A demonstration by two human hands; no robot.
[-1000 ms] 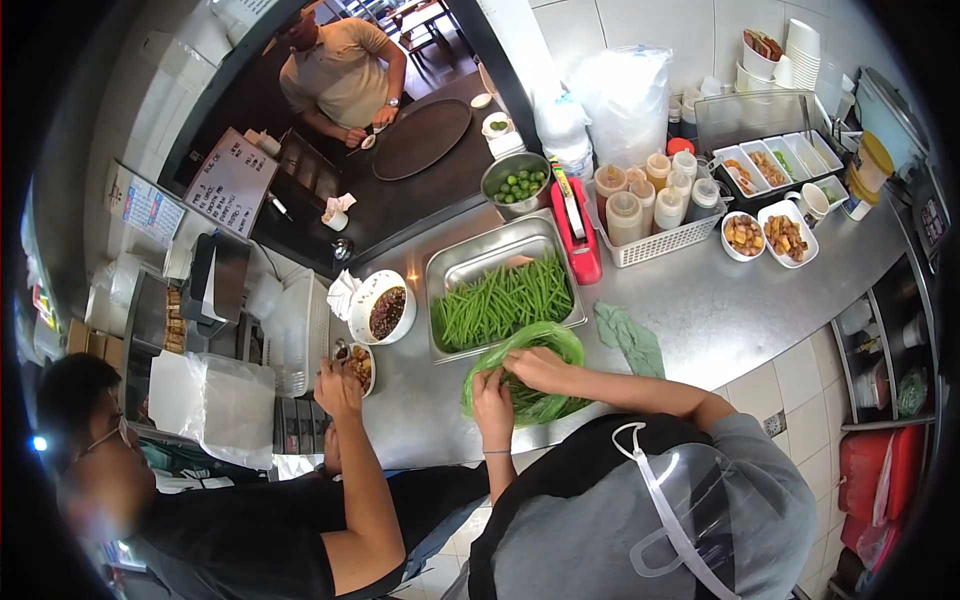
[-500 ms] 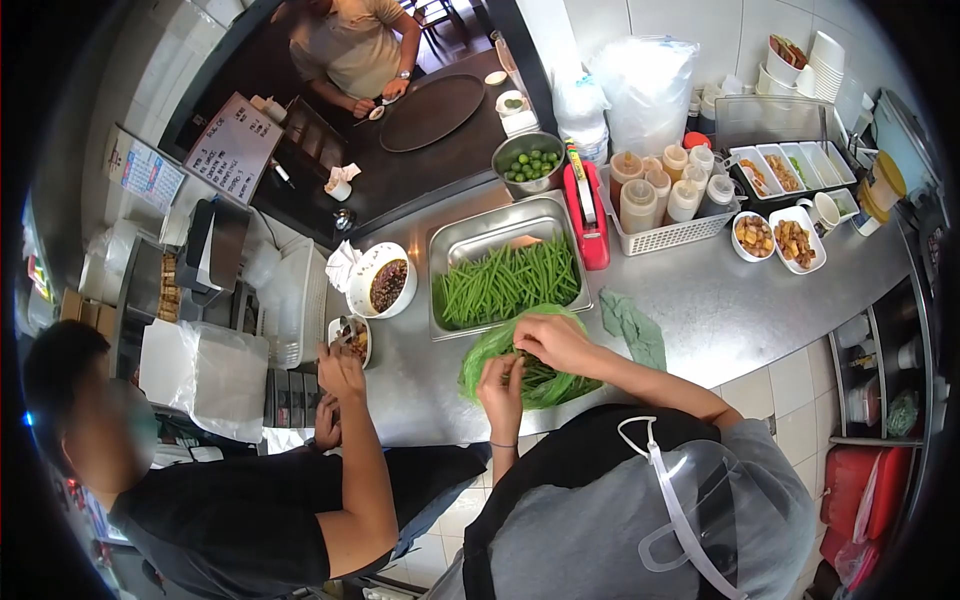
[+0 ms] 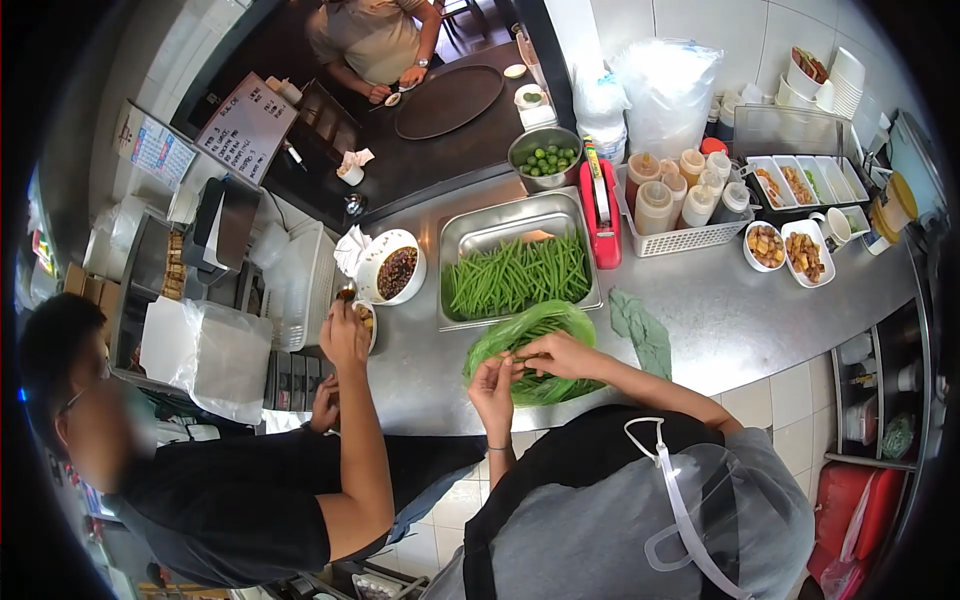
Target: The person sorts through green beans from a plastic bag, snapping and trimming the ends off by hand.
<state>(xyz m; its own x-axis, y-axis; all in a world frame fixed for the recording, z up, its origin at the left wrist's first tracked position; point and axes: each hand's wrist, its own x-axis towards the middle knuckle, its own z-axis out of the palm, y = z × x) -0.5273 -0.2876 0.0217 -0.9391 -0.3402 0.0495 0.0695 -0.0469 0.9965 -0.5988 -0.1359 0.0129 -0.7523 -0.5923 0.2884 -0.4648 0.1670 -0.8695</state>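
A: Hand pose, left?
B: Left hand [image 3: 491, 392] was raised over the left part of the green bag [image 3: 482, 350], its forearm rising from the near side, a thin band [image 3: 499, 449] at the wrist. Fingers pointed far and slightly right, bent, tips drawn in to a narrow pinch.

A: And right?
B: Right hand [image 3: 555, 356] came in from the right, forearm slanting down toward the near right. Palm faced down, wrist bent a little, thumb and index finger narrowed to a pinch. The fingertips of both hands met or nearly met above the bag opening. Whether a bean lay between them could not be told.

A: Position of the beans?
B: Loose green beans [image 3: 548, 388] lay inside the open bag, under the hands, at the near edge of the steel counter [image 3: 720, 335]. A larger heap of beans [image 3: 515, 280] filled the near part of the metal tray [image 3: 449, 232], just beyond the bag.

A: Surroundings?
B: Green cloth [image 3: 643, 335] right of the bag; red tape dispenser [image 3: 604, 225] right of the tray; pot of green limes [image 3: 543, 160] at its far right corner. To the left, a co-worker's hand [image 3: 345, 335] was beside a small bowl [image 3: 372, 325].
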